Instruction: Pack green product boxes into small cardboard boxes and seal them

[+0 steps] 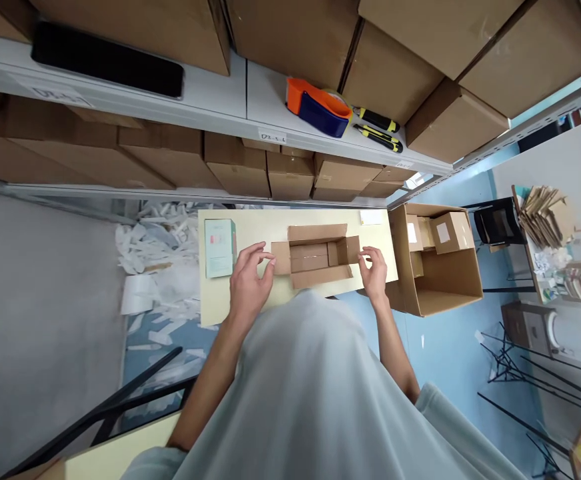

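A shelf label [272,136] at upper centre seems to read "D2-5-6", though the writing is small. The open carton [315,257] lies mid-frame on the pale table [213,300], its end flaps [281,258] between left hand [252,280] and right hand [374,273]. Both have fingers curled, thumbs near index fingers; whether they pinch the flaps, I cannot tell.

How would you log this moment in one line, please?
open cardboard carton: on table; left hand: at left flap; right hand: at right flap; pale-green box: left of carton
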Motion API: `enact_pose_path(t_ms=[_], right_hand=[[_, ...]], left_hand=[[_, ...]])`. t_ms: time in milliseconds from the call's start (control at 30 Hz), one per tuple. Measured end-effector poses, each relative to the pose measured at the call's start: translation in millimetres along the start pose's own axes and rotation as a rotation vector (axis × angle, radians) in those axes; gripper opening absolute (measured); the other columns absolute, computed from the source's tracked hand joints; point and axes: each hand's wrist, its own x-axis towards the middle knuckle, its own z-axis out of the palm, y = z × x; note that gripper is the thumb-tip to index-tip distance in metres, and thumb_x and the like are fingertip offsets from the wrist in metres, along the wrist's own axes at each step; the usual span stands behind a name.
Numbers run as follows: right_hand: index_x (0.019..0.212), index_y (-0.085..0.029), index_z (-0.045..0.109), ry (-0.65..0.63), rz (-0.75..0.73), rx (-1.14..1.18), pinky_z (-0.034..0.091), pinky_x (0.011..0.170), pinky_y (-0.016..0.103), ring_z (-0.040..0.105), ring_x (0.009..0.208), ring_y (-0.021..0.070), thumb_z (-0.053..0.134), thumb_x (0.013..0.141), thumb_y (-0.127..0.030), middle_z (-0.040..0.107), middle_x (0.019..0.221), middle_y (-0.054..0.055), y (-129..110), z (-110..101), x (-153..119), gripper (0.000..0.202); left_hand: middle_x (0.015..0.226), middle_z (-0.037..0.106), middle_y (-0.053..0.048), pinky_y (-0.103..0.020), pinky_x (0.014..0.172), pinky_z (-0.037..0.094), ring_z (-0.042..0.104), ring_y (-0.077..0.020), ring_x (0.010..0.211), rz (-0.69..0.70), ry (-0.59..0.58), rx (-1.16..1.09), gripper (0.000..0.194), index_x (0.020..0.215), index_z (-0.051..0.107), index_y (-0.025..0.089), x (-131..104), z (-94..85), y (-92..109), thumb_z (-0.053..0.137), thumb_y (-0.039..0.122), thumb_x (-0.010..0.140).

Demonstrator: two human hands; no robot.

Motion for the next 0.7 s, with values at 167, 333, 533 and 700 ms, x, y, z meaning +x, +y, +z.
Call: enact_pose_path(t_ms=[167,333,533,700], right_hand=[[0.103,-0.024,0.071,0.001,0.038,-0.023,0.066,0.092,0.042,0.074,0.121,0.0278,0.06,0.108,-0.027,0.077,0.125,0.013,-13,4,-21,0.013],[0.106,-0.025,0.071,-0.016,0.067,-0.047,0.065,0.094,0.041,0.074,0.122,0.0268,0.059,0.108,-0.028,0.077,0.126,0.013,-19,11,-37,0.013],[0.104,-0.024,0.072,-0.024,0.147,-0.132,0.062,0.101,0.046,0.073,0.124,0.0302,0.061,0.106,-0.028,0.076,0.129,0.015,-6,19,-39,0.012],[0.112,-0.021,0.079,-0.046,0.196,-0.236,0.056,0.116,0.056,0.061,0.142,0.0381,0.063,0.107,-0.034,0.07,0.146,0.023,16,21,-29,0.021]], left_hand=[[0.143,0.072,-0.014,-0.049,0.115,0.063,0.072,-0.0303,0.138,0.008,-0.054,-0.016,0.017,0.109,0.072,0.025,-3,-2.6,-4,0.059,0.038,0.108],[0.145,0.071,-0.013,-0.052,0.119,0.061,0.071,-0.0312,0.139,-0.017,-0.079,-0.02,0.017,0.11,0.071,0.026,-11,-7.4,-13,0.059,0.038,0.108],[0.148,0.069,-0.013,-0.05,0.117,0.062,0.07,-0.0314,0.141,-0.08,-0.13,0.026,0.013,0.113,0.07,0.027,-22,-8.2,-31,0.061,0.03,0.104],[0.159,0.063,-0.019,-0.055,0.126,0.055,0.062,-0.0379,0.153,-0.171,-0.244,0.142,0.039,0.14,0.071,0.023,-29,13.1,-46,0.065,0.032,0.102]])
